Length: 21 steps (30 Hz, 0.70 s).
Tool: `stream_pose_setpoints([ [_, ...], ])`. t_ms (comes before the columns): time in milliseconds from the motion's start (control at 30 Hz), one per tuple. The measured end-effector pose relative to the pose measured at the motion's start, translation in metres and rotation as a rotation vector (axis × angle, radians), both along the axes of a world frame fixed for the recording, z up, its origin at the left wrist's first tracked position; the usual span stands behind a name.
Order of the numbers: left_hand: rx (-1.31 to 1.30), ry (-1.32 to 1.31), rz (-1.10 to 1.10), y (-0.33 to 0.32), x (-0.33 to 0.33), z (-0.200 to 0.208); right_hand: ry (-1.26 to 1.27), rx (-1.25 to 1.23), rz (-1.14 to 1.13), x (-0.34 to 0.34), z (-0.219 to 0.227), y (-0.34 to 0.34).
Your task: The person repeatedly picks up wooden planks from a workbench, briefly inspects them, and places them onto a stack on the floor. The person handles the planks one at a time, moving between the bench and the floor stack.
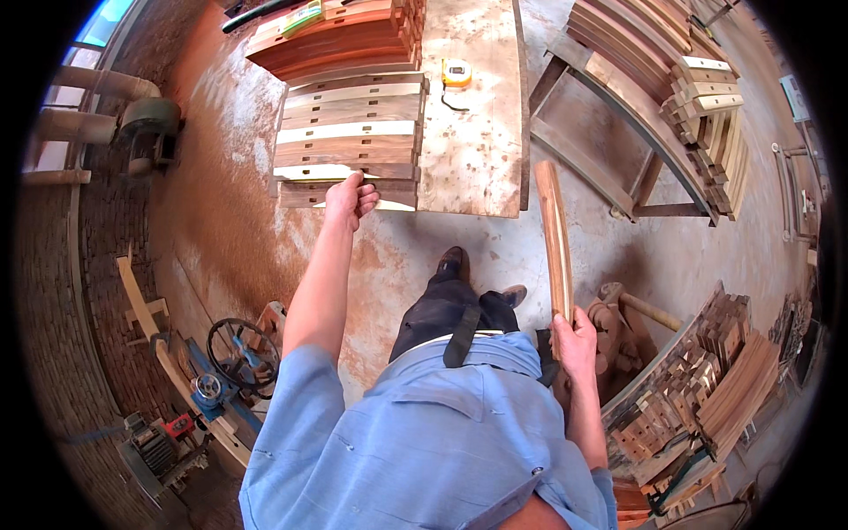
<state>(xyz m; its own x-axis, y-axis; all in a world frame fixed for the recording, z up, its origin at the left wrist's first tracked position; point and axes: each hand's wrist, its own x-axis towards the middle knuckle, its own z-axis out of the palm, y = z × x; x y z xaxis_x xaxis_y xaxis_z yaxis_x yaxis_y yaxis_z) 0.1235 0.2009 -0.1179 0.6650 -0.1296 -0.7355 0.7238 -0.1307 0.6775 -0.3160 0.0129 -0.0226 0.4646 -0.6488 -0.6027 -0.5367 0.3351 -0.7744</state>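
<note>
My left hand (352,200) is at the front of a row of wooden slats, its fingers curled and its thumb on top, closed on the nearest slat (397,195). This slat is dark brown with pale streaks; the hand covers its middle. Behind it several more slats (349,131), brown and cream, lie side by side, most with a small dark slot near the middle. Out to the right, my right hand (574,343) grips the near end of a long wooden slat (554,234), brown with a pale stripe, which points away from me, apart from the table.
A yellow tape measure (456,72) lies on the worktable (473,159), right of the slats. Reddish boards (336,40) are stacked behind them. A rack (640,110) with piled wood stands at right, more stacked wood (738,389) at lower right. A machine with a handwheel (243,356) is at left.
</note>
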Motion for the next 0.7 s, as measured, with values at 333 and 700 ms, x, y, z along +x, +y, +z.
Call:
stream_pose_setpoints([
  [333, 0.154, 0.100, -0.140, -0.009, 0.017, 0.007, 0.013, 0.005, -0.020, 0.004, -0.008, 0.009],
  [700, -0.162, 0.080, 0.086, 0.011, -0.004, -0.024, 0.027, -0.004, 0.086, 0.017, -0.009, 0.003],
])
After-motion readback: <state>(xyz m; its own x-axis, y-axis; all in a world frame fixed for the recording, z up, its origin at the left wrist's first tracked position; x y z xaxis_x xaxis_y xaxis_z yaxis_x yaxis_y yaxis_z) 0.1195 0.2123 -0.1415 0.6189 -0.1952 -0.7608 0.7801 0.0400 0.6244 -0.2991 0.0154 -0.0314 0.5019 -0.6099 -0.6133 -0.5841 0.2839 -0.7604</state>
